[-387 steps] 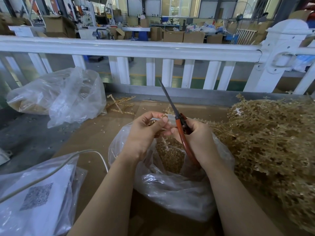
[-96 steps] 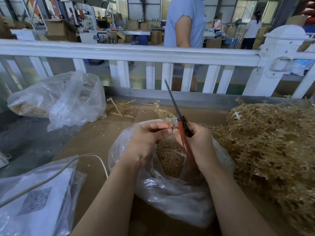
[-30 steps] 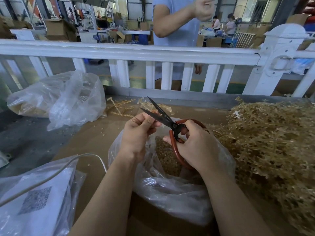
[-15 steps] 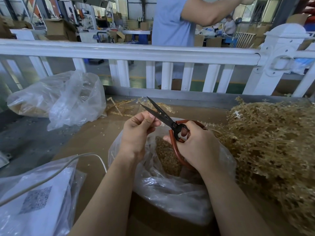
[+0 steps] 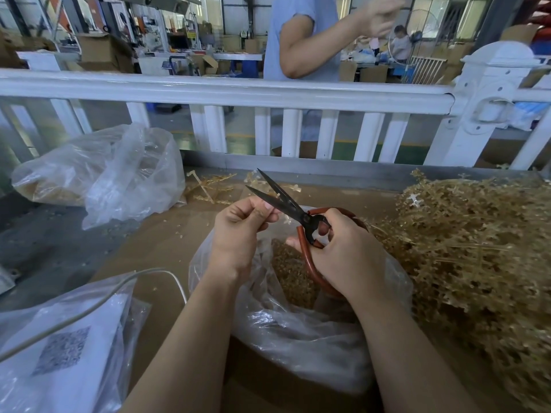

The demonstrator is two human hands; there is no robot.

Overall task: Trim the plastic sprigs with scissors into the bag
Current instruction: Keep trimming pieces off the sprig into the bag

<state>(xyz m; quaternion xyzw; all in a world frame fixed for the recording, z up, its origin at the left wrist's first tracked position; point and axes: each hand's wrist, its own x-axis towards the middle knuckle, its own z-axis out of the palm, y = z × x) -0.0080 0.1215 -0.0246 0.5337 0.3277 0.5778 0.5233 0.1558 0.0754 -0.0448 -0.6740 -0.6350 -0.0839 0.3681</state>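
Note:
My right hand [image 5: 346,251] grips the red handles of black-bladed scissors [image 5: 283,198], whose blades are spread and point up and to the left. My left hand [image 5: 238,231] pinches a small pale sprig piece [image 5: 286,219] close to the blades; most of it is hidden by my fingers. Both hands hover over an open clear plastic bag [image 5: 298,332] that holds a heap of golden trimmed bits [image 5: 290,272]. A large pile of golden plastic sprigs [image 5: 477,248] lies on the table to the right.
A second clear bag [image 5: 113,177] with golden pieces lies at the back left. A bag with a printed sheet [image 5: 59,353] and a white cable [image 5: 89,305] sit at the front left. Loose sprigs [image 5: 208,186] lie near the white fence [image 5: 268,93]. A person [image 5: 301,40] stands behind it.
The scissors went from upright and closed to tilted left with blades spread. In the last half second my hands hardly moved; the person behind the fence raised an arm.

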